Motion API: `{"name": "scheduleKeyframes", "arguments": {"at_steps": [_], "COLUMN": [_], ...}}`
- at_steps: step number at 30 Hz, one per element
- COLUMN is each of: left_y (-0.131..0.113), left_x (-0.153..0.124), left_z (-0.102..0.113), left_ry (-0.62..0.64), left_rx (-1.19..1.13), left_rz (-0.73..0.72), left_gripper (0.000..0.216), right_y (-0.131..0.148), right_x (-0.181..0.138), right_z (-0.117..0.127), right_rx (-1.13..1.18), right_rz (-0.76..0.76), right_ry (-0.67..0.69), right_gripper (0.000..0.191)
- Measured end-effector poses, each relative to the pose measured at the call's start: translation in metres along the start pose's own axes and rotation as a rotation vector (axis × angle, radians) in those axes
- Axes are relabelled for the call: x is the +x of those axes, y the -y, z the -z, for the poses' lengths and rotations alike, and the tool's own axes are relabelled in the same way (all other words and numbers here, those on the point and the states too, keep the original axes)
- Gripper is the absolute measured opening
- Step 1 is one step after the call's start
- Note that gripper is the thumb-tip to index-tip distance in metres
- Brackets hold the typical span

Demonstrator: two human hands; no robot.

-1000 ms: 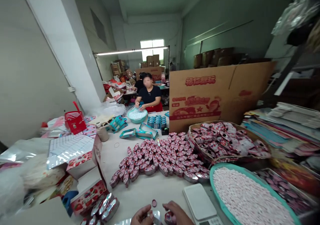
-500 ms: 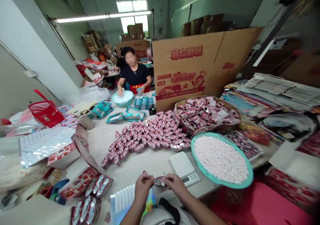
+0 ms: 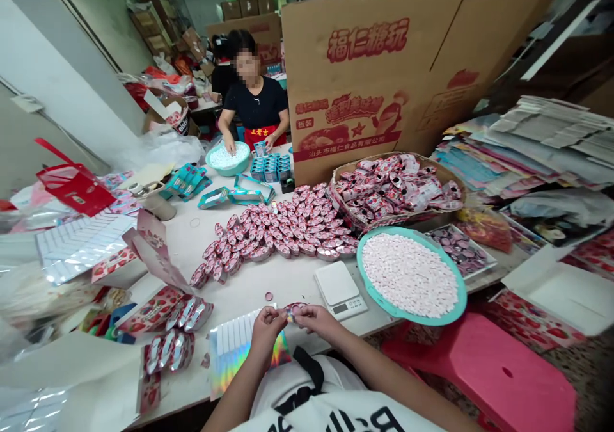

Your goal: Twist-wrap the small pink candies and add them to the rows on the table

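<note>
My left hand [image 3: 267, 325] and my right hand [image 3: 313, 320] meet over the table's near edge, both pinching a small pink candy case [image 3: 292, 308]. Below my left hand lies a holographic sticker sheet [image 3: 235, 351]. A small white scale [image 3: 339, 288] stands just right of my hands. A teal basin of white candies [image 3: 410, 277] sits beyond the scale. Rows of filled pink cases [image 3: 278, 230] cover the middle of the table.
A basket of pink packets [image 3: 393, 187] stands behind the basin, before a large cardboard sheet [image 3: 384, 67]. Strawberry-print boxes [image 3: 153, 310] and foil packs [image 3: 167, 349] lie at left. A person [image 3: 254, 102] sits opposite, with a hand in another basin [image 3: 228, 158]. A pink stool [image 3: 484, 368] stands at right.
The camera has tilted down, so my hands and lap show more. Both hands stay together on the small case; the person opposite has moved a hand into their basin.
</note>
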State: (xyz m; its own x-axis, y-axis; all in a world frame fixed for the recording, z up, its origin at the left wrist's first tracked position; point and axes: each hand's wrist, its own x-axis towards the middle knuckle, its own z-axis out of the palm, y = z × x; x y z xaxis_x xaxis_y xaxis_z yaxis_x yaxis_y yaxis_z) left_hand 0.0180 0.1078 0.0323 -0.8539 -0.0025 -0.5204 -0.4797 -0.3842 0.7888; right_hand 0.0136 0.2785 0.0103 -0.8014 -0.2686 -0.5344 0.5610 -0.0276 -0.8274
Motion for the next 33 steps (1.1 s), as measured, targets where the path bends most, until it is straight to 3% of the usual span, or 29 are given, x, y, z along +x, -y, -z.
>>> {"name": "scheduleKeyframes", "arguments": {"at_steps": [5,8,14,18,24,29,33], "left_y": [0.000,-0.004,-0.009,-0.010,-0.009,-0.004,-0.001], "left_x": [-0.008,-0.015,-0.026,-0.030,-0.027,-0.011,0.000], "left_z": [-0.004,-0.001,0.007,0.007,0.014,0.022,0.022], "left_ry": [-0.060,-0.079,-0.066,-0.053,-0.066,-0.109,-0.017], "left_rx": [-0.107,-0.210,-0.287,-0.285,-0.177,0.309,0.464], "left_rz": [-0.017,0.020,0.086,0.110,0.086,-0.162,-0.225], "left_gripper": [0.045,0.046,0.047,0.047,0.045,0.034,0.022], "right_y": [-0.007,-0.002,0.006,0.004,-0.001,-0.008,-0.007], "right_x": [0.002,-0.004,-0.015,-0.014,-0.006,0.001,0.001], "right_z": [0.001,0.000,-0.015,-0.020,-0.026,-0.029,-0.025], "right_rx": [0.054,0.075,0.348,0.438,0.226,-0.148,-0.227], "right_rz": [0.039,-0.014,-0.126,-0.085,0.005,0.159,0.246], "right_ry": [0.004,0.025,0.204,0.159,0.035,-0.167,-0.203], "right_gripper": [0.040,0.047,0.046,0.038,0.038,0.033,0.025]}}
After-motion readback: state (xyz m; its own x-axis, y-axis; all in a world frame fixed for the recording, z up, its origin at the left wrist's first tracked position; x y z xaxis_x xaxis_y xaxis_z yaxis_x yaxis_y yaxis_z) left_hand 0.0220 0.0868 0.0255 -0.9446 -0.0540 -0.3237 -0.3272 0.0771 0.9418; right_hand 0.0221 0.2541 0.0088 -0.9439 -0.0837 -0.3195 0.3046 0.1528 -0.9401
